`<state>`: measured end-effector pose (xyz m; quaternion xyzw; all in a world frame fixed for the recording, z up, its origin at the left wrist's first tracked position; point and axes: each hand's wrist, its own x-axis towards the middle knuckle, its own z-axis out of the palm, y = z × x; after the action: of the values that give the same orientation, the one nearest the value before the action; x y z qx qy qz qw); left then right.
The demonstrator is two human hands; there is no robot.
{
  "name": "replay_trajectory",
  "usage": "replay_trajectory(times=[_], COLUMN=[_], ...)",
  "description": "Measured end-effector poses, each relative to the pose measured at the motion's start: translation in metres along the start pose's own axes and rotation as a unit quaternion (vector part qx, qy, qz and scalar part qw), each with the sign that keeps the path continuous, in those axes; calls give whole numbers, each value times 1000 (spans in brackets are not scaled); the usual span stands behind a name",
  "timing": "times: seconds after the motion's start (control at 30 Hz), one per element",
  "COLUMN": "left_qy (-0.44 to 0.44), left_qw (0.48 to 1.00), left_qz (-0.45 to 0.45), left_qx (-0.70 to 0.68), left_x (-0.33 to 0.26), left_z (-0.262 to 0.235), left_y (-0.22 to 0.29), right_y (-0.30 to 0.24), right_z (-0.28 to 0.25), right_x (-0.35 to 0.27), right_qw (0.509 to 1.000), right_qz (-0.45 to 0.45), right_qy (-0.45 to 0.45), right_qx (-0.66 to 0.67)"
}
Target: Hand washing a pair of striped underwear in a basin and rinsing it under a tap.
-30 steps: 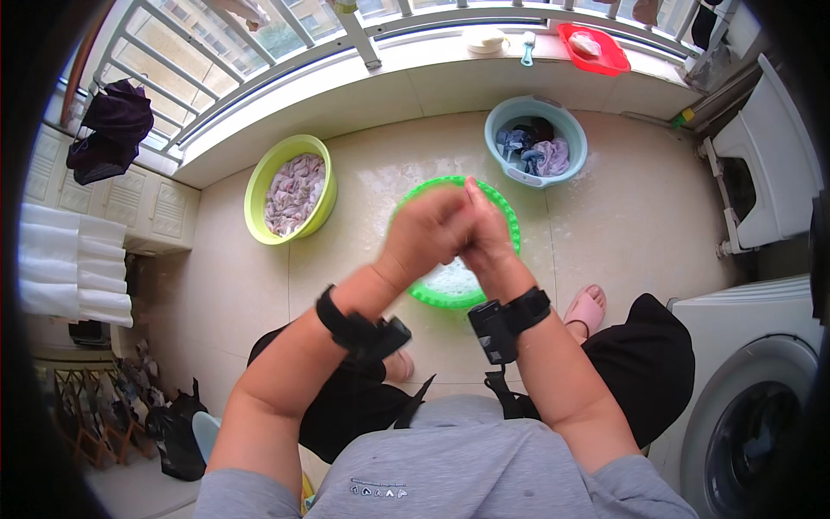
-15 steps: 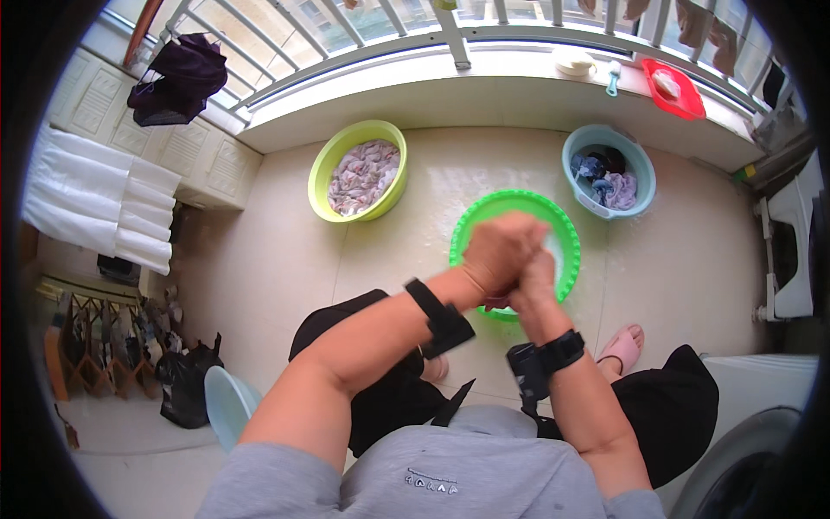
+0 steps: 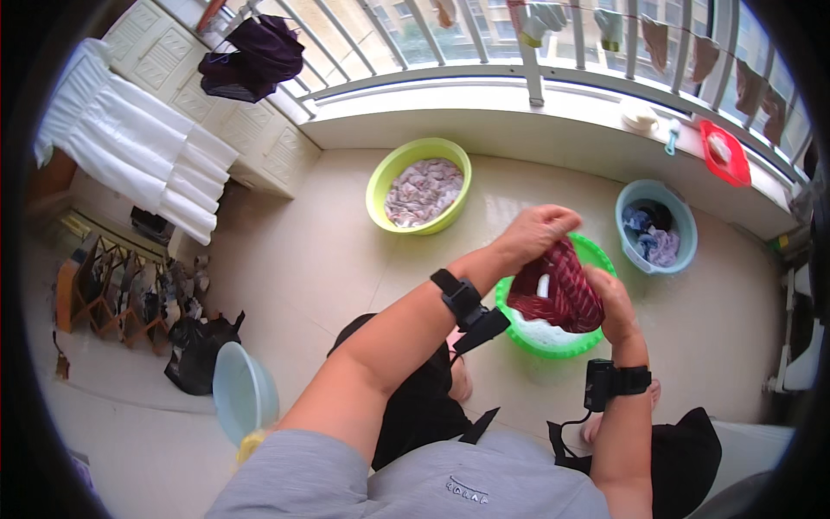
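Note:
A dark red patterned cloth [image 3: 571,290] hangs spread between my hands, with a gap or fold near its middle. My left hand [image 3: 540,233] pinches its upper edge with the fingertips. Lower down, my right hand [image 3: 614,303] grips the cloth's right side, its fingers partly hidden behind the fabric. Directly below is a bright green basin [image 3: 558,349] with a scalloped rim, holding white sudsy water.
A yellow-green basin [image 3: 378,216] of pale crumpled laundry stands to the left. At the right is a light blue basin [image 3: 644,259] with dark, blue and lilac clothes. A red tray [image 3: 733,160] sits on the ledge, while another blue tub [image 3: 242,398] leans near my left arm.
My hands were clasped and blurred together over the green basin. Now they have moved apart, with the red cloth opened out between them. The whole view has shifted and tilted.

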<state>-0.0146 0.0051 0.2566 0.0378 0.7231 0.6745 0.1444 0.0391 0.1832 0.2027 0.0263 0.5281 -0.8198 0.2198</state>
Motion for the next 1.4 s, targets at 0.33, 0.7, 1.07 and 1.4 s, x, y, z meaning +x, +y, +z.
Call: replay_trajectory(times=[0.33,0.7,1.07,1.4], left_qy=[25,101,93,-43], left_qw=[955,868,992,880], left_qz=[111,325,-48,-188], left_qx=[272,363,-74,435], left_x=[-32,-48,-1,-11], left_z=[41,71,3,-41], left_y=[7,-30,-20,-116], right_y=[12,38,-33,42], right_z=[-13,35,24,-86], right_x=[18,11,-5,24], right_qw=[929,942,956,898], right_qz=[-71,-49,-145,-150], right_qy=[48,223,165,393], right_qx=[360,248,193,-128])
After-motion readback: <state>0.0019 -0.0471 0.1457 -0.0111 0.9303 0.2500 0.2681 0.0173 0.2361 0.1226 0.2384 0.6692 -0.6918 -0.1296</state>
